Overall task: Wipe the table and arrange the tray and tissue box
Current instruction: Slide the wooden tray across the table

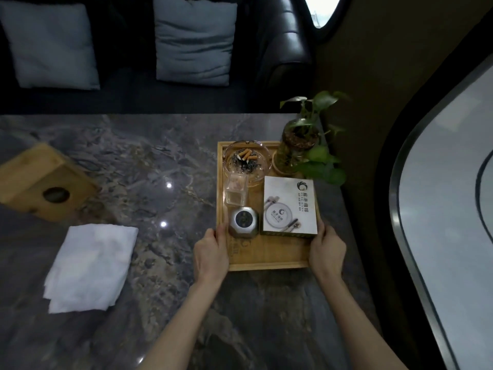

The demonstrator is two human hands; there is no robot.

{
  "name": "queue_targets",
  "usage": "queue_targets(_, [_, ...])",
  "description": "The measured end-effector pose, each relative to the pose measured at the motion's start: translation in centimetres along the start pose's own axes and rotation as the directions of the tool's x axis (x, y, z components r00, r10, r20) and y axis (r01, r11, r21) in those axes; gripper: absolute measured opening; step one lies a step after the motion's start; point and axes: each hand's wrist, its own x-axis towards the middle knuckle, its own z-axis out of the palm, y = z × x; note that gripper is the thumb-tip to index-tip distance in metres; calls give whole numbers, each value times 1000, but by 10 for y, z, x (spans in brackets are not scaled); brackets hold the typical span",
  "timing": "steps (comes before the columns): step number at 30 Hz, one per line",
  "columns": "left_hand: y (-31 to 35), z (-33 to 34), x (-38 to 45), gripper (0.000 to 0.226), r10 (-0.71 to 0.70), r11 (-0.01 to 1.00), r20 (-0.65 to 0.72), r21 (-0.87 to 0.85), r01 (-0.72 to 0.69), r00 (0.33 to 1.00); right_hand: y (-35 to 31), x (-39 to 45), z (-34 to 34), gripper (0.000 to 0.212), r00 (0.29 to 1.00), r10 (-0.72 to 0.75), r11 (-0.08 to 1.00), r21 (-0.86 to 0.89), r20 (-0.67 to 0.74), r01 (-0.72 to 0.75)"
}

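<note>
Two hands are clamped on one loaded tray; both grips are at its near corners.

Table (165, 161): dark marbled stone, glossy, with lamp glints on it. Judged hard and slick, so anything slid across it should glide easily.

Wooden tray (269, 256): set at the table's right side, near the window wall. Stiff, low-walled, flat-bottomed. The left hand (210, 253) is closed over the left rim, thumb inside the wall; the right hand (327, 251) is closed over the right rim, thumb against the printed napkin box (289, 205). Held at opposite edges, the tray is judged stable. The load sits towards the far end, so a lift would likely tip forward; sliding or a level lift is advised.

Tissue box (46, 182): wooden, at the far left, well apart from the tray, lying tilted with its round hole facing up. Judged rigid and light; best gripped across its flat sides.

White cloth (92, 267): folded, soft, limp, lying on the table between tissue box and tray, untouched.

Potted plant (298, 145): glass jar at the tray's far right corner; whether inside the rim cannot be told. Fragile, top-heavy.

Glass ashtray (246, 161): holds butts and loose ash; spillable if jolted.

Small clear holder (236, 192) and metal call button (244, 220): loose, liable to slide.
</note>
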Motion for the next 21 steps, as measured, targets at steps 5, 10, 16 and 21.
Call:
queue_targets(5, [-30,-42,11,39,-5,1000,-35,19,5,999,-28,-29,34,37,1000,-19,1000,-13,4,19])
queue_targets(10, [-68,-75,18,46,-41,998,-31,41,42,999,-46,-61,68,39,999,-18,1000,-12,27,18])
queue_targets(16, [-104,-94,22,46,-86,996,-15,34,87,996,-55,-85,100,40,997,1,999,-32,72,1])
queue_targets(21, [-121,-100,22,45,-132,990,19,44,131,991,-53,-99,114,38,995,29,997,-68,92,-23])
